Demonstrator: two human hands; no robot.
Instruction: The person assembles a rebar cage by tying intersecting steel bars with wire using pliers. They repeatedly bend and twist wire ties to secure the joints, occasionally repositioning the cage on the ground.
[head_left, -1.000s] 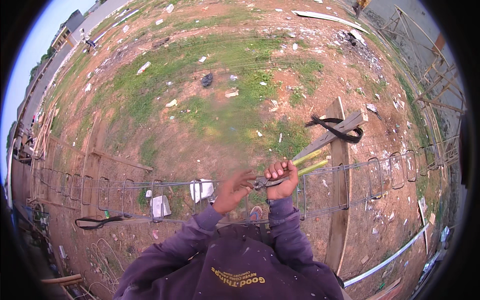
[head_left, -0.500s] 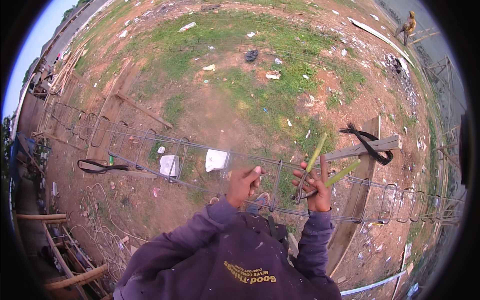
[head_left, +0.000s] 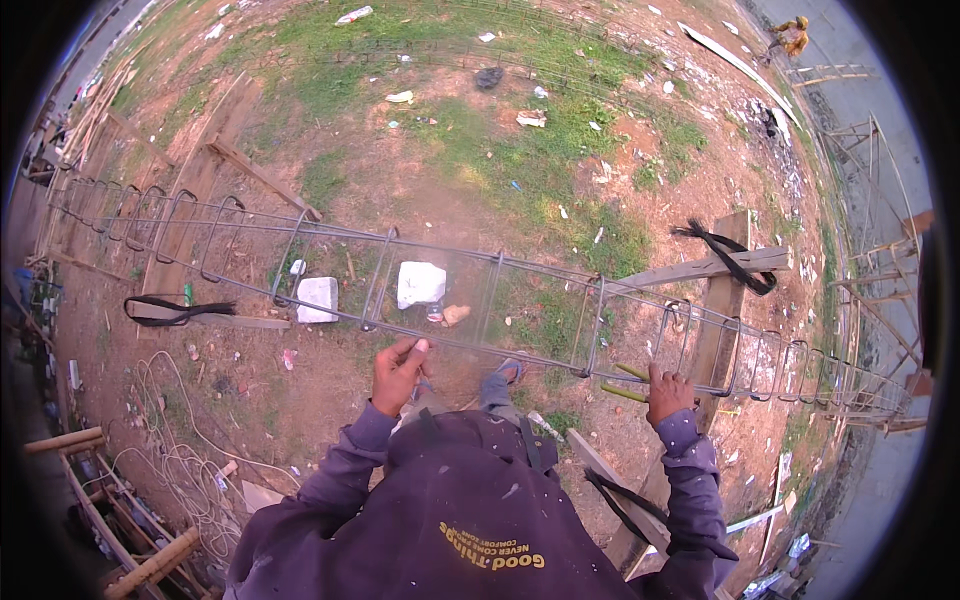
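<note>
A long rebar cage (head_left: 545,264) of thin rods and square stirrups runs across in front of me. My left hand (head_left: 398,374) is closed, thumb and fingers pressed together, beside the cage's near lower rod. What it pinches, if anything, is too small to make out. My right hand (head_left: 670,393), back upward, is closed around green-handled pliers (head_left: 624,392) at the near side of the cage. The handles stick out to the left of it; the jaws are hidden.
Wooden supports (head_left: 722,290) stand under the cage. Bundles of black tie wire (head_left: 735,262) hang on the right support and the left board. White blocks (head_left: 421,285) lie beneath the cage. Loose rope (head_left: 190,450) lies at left. Another person (head_left: 789,38) is far right.
My right hand has turned from palm-up with spread fingers to closed, moving right and slightly down with the pliers. My left hand has moved left. The view has shifted a little.
</note>
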